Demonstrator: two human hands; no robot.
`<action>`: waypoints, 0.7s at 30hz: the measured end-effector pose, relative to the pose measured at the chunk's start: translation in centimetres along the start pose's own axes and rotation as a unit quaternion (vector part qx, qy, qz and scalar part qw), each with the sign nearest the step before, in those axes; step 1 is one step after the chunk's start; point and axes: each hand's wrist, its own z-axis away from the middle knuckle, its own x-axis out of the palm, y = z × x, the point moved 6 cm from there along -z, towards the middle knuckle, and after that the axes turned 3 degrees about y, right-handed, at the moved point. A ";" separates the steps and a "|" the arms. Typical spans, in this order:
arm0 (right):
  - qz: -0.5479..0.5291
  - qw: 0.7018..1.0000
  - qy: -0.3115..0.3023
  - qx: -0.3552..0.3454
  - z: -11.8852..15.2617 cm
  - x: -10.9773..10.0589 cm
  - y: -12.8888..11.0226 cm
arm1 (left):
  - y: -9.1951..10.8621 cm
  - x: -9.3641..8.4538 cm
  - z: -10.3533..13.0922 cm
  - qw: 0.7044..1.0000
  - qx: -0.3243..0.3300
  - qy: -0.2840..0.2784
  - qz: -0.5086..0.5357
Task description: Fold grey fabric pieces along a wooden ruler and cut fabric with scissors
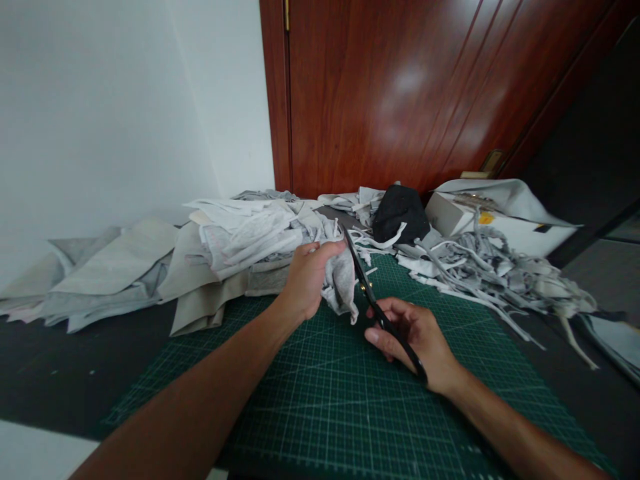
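My left hand [307,277] is closed on a grey piece of fabric [340,283], pinching its upper edge while the lower part hangs down. Black scissors [364,283] are gripped in my right hand [410,337], blades pointing up and away from me. The blades lie right beside the fabric's right edge; whether they touch it I cannot tell. Both hands are over a green cutting mat [320,400] printed with a grid. Behind my left hand rises a pile of white and grey cloth pieces [245,233].
Grey and beige fabric sheets [115,267] spread along the left. A black cloth bundle [400,213] sits at the back. On the right are a tangle of cut strips [500,267] and a white box [445,213]. A wooden door [380,100] stands behind the table.
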 end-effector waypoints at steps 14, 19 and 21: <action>0.014 1.000 0.005 0.027 0.1 0.1 0.6 | 0.0 -0.3 -0.1 1.000 -0.005 0.013 0.001; 0.008 0.999 0.024 0.040 -0.1 0.1 0.3 | -0.1 0.0 0.0 1.000 0.005 0.000 0.011; 0.004 0.998 0.044 0.047 -0.4 -0.1 0.1 | -0.4 -0.1 -0.1 0.999 -0.001 0.004 0.034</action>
